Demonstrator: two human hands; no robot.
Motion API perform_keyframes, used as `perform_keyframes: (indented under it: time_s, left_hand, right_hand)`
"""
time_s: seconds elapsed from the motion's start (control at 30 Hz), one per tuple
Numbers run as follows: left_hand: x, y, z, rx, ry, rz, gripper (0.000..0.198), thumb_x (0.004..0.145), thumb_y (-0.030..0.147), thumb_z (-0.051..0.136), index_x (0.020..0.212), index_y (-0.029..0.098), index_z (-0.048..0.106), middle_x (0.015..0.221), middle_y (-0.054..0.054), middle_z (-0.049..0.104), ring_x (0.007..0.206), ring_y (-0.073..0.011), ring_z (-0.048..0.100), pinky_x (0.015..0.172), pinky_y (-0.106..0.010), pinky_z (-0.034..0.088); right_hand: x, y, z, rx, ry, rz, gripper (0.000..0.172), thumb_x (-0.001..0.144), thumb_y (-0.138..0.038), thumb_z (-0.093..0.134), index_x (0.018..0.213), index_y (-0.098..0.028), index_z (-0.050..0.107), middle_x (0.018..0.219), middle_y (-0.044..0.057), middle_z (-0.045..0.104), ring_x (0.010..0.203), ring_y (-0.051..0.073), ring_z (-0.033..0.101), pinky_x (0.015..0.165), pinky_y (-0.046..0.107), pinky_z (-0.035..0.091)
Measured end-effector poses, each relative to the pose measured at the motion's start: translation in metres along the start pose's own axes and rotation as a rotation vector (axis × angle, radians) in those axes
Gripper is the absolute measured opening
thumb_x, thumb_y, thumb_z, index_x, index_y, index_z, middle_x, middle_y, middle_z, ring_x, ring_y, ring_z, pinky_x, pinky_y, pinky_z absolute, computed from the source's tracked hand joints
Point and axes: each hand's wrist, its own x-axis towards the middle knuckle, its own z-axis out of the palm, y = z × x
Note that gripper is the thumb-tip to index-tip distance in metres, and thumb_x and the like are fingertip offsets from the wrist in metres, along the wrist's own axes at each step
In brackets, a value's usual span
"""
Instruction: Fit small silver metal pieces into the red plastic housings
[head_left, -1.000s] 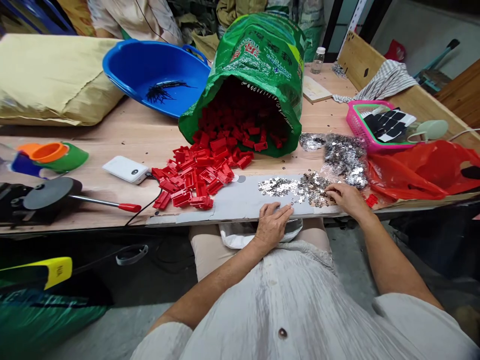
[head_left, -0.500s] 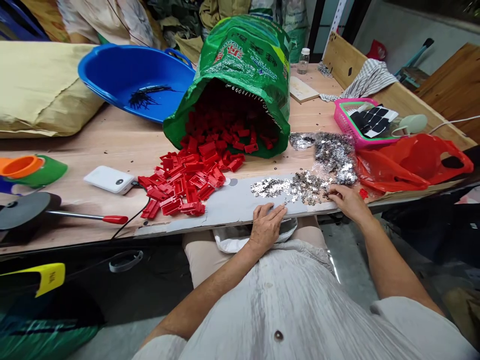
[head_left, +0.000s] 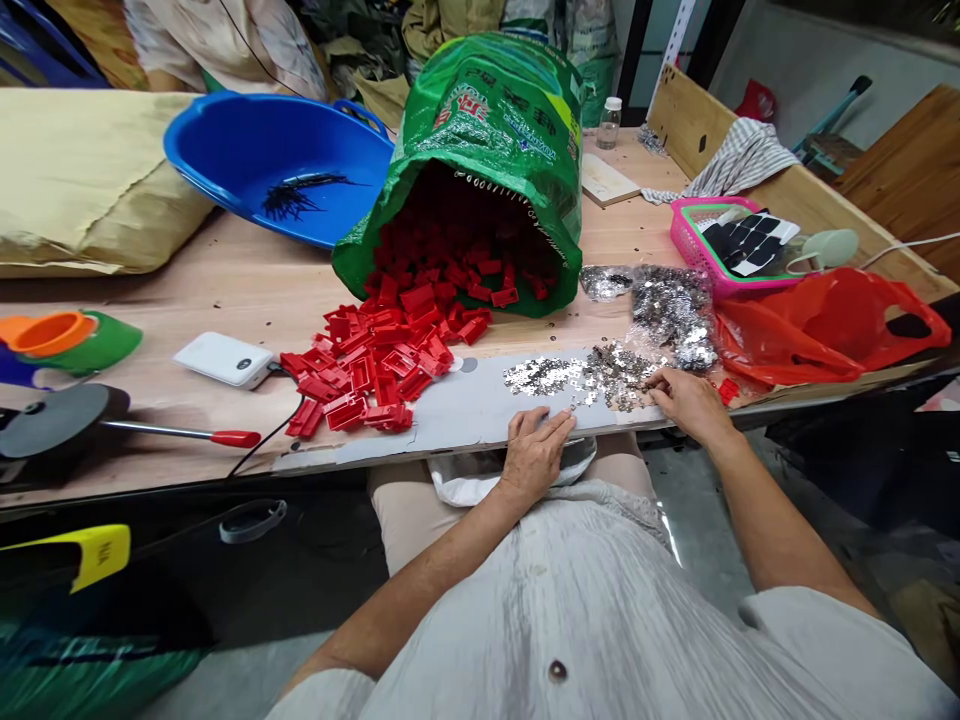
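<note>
Thin, shiny metal pieces [head_left: 611, 372] lie heaped right of the frame's centre on a smooth grey sheet [head_left: 457, 408], the right hand [head_left: 691, 405] at their edge, fingertips bunched (whether gripping cannot be told), the left hand [head_left: 531, 458] at the sheet's lower rim, fingers partly spread, with boxy red plastic parts [head_left: 364, 375] centre left.

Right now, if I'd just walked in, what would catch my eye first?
Probably the big green bag tipped over on the table, red pieces spilling from its mouth toward the near edge. Next, the blue basin, to the left of the bag. Then the small glittering pieces near the front edge, with the right hand at their right end.
</note>
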Motion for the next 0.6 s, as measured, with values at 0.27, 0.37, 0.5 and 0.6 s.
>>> perform_keyframes:
  time_s: [0.27, 0.37, 0.5, 0.6]
  left_hand:
    - [-0.0001, 0.0004, -0.0004, 0.000, 0.001, -0.008, 0.039, 0.091, 0.016, 0.054, 0.127, 0.027, 0.061, 0.131, -0.001, 0.066, 0.121, -0.0265, 0.052, 0.102, -0.048, 0.034]
    - [-0.0002, 0.0003, -0.0004, 0.001, -0.002, -0.011, 0.041, 0.090, 0.015, 0.055, 0.128, 0.027, 0.061, 0.130, -0.002, 0.066, 0.121, -0.0266, 0.052, 0.101, -0.048, 0.034]
    - [0.0001, 0.0005, -0.0006, -0.003, 0.002, -0.008, 0.040, 0.089, 0.015, 0.055, 0.127, 0.027, 0.061, 0.130, -0.002, 0.066, 0.120, -0.0269, 0.052, 0.101, -0.048, 0.034]
    - [0.0003, 0.0008, -0.0008, -0.003, -0.006, -0.017, 0.040, 0.089, 0.015, 0.055, 0.127, 0.027, 0.061, 0.130, -0.002, 0.067, 0.121, -0.0269, 0.052, 0.101, -0.048, 0.034]
  right_hand:
    - [-0.0009, -0.0012, 0.0031, -0.090, 0.059, -0.071, 0.016, 0.086, -0.021, 0.053, 0.095, -0.022, 0.066, 0.099, 0.006, 0.071, 0.089, 0.022, 0.064, 0.072, 0.032, 0.040]
    - [-0.0016, -0.0015, 0.0043, -0.048, 0.063, -0.080, 0.017, 0.086, -0.021, 0.054, 0.098, -0.022, 0.065, 0.100, 0.006, 0.070, 0.088, 0.021, 0.064, 0.073, 0.031, 0.042]
    - [-0.0012, 0.0006, 0.0051, -0.009, 0.044, -0.058, 0.014, 0.087, -0.022, 0.054, 0.096, -0.023, 0.065, 0.096, 0.005, 0.070, 0.088, 0.022, 0.064, 0.074, 0.032, 0.043]
    - [0.0000, 0.0039, 0.0053, 0.042, 0.034, -0.041, 0.012, 0.085, -0.025, 0.057, 0.093, -0.023, 0.065, 0.094, 0.005, 0.069, 0.083, 0.021, 0.063, 0.071, 0.031, 0.043]
